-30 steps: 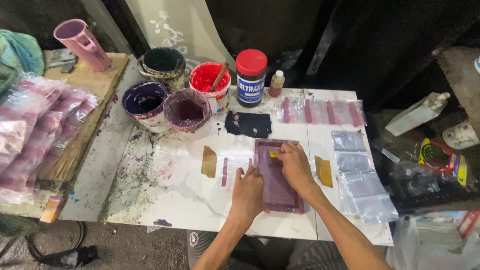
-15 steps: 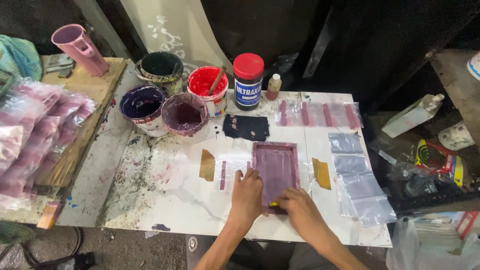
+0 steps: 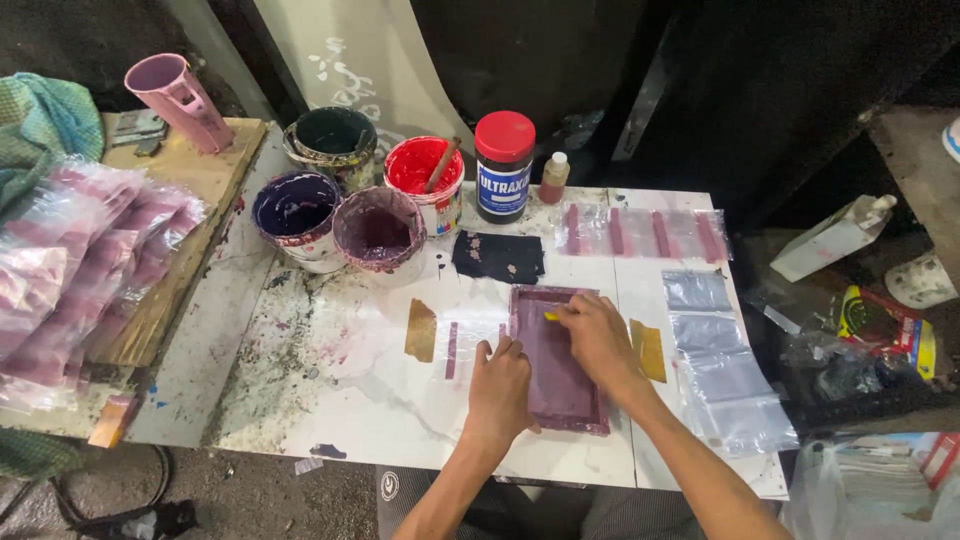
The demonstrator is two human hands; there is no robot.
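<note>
White table [image 3: 330, 400]; hands flat on purple frame [image 3: 556, 360]

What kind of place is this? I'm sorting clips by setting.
Likely a small screen-printing workshop: open paint tubs, a purple-stained printing frame under both hands, and printed plastic bags laid out on a splattered table.

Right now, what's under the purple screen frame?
A clear bag with a purple stripe sticks out left of the frame. The rest is covered by frame and both hands.

Both hands [image 3: 545, 365] on purple screen frame [image 3: 556, 360]
</note>
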